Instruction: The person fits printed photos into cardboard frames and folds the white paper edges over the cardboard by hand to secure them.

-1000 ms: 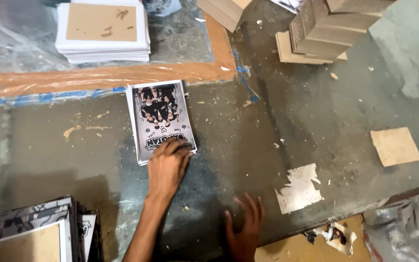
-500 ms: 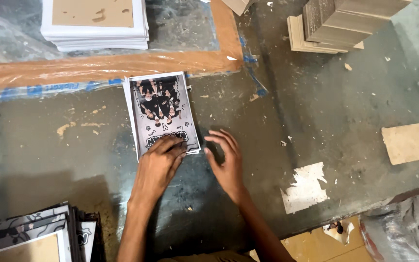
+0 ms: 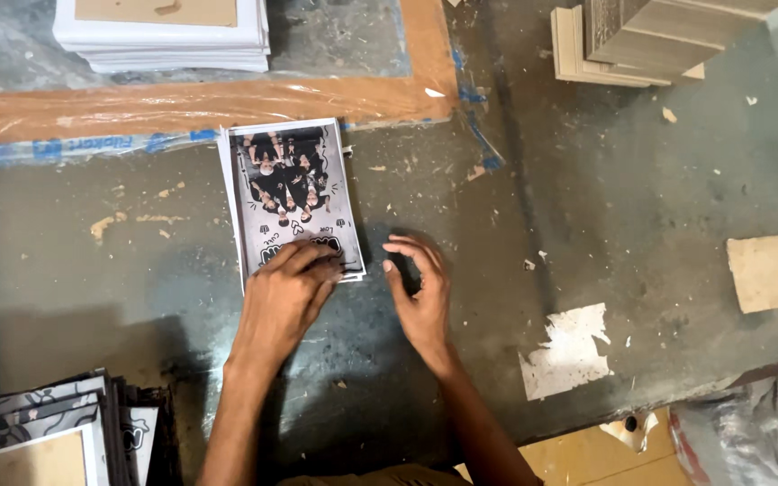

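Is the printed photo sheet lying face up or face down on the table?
Face up: the photo sheet shows its printed group picture, lying flat on the table, with the left hand pressing its near edge.

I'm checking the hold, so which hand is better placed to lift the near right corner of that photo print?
Probably the right hand: it hovers free beside that corner of the photo print, while the left hand presses its fingers on the near edge, pinning it.

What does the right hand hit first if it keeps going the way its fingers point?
Probably the printed photo sheet: the right hand has its fingers curled up-left toward that sheet's near right edge, with only bare tabletop between.
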